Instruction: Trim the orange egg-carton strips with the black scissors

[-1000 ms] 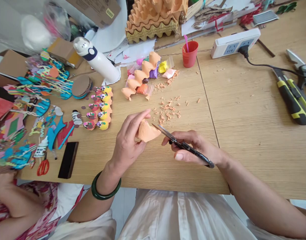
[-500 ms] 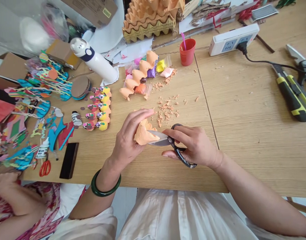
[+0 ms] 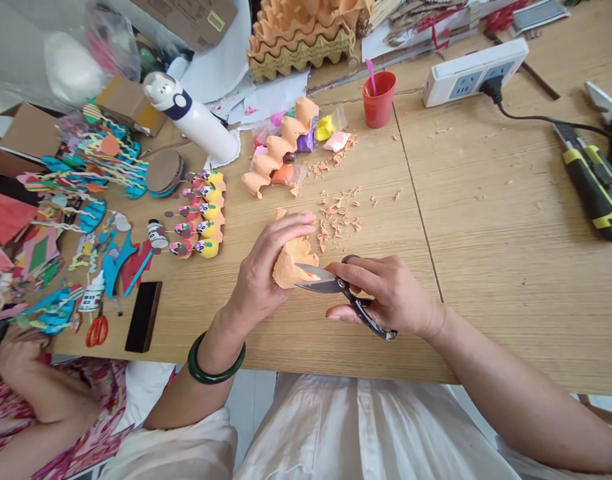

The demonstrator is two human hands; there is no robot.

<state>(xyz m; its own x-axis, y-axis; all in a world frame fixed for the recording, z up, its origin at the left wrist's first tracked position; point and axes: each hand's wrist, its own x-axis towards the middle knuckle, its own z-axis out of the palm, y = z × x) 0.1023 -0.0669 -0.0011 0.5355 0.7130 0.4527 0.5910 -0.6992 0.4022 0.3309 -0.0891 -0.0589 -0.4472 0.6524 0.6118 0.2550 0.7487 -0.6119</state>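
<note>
My left hand [image 3: 263, 270] is closed around an orange piece of egg carton [image 3: 287, 264], cup-shaped with a ragged rim. In my right hand [image 3: 393, 293] is a pair of scissors [image 3: 326, 283] with black handles, my fingers in and around the loops. The blades lie at the carton piece's lower right edge, one of them partly inside it. Small orange scraps [image 3: 339, 217] are scattered on the table just beyond my hands. Farther back lies a cut strip of orange egg carton [image 3: 285, 147] beside bags of coloured clay [image 3: 306, 140].
A red cup [image 3: 379, 100], a white power strip [image 3: 473, 73] and a utility knife [image 3: 593, 183] are on the table. Left stand painted carton figures [image 3: 209, 212], a white bottle [image 3: 196, 123] and a black phone [image 3: 143, 317]. Stacked egg trays [image 3: 301, 40] are behind. Another person's arm [image 3: 41, 400] rests at lower left.
The view has shifted slightly, so the table items appear a little to the right. The scissor handles look closer together, and the carton piece has turned slightly in my left hand.
</note>
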